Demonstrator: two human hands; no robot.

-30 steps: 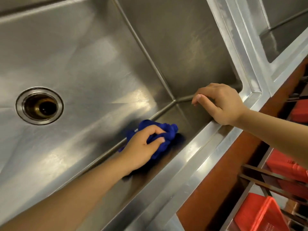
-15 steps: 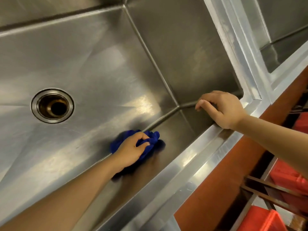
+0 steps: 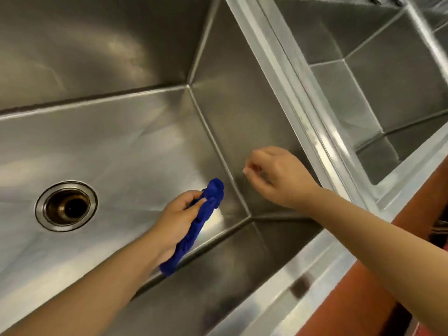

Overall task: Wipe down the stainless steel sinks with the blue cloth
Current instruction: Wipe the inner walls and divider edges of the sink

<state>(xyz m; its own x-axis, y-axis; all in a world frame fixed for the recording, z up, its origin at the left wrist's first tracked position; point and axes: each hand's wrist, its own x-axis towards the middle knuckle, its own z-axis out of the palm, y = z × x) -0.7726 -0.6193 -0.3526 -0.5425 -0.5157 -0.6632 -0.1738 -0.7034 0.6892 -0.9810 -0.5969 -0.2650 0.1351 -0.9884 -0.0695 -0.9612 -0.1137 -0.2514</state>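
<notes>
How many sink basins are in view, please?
2: the large basin with the drain, and a second basin to its right. A third may be cut off top right.

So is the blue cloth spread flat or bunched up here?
Bunched up: the blue cloth is a twisted, rope-like strip gripped near its upper end by the left hand, not laid flat on the sink floor.

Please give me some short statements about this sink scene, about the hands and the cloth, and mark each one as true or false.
1. The left hand grips the blue cloth. True.
2. The right hand rests on the dividing rim. False: it hangs over the sink and holds nothing.
3. The blue cloth covers the drain. False: the drain lies uncovered, to the left of the blue cloth.
4. A second sink lies beyond the dividing rim. True.
</notes>
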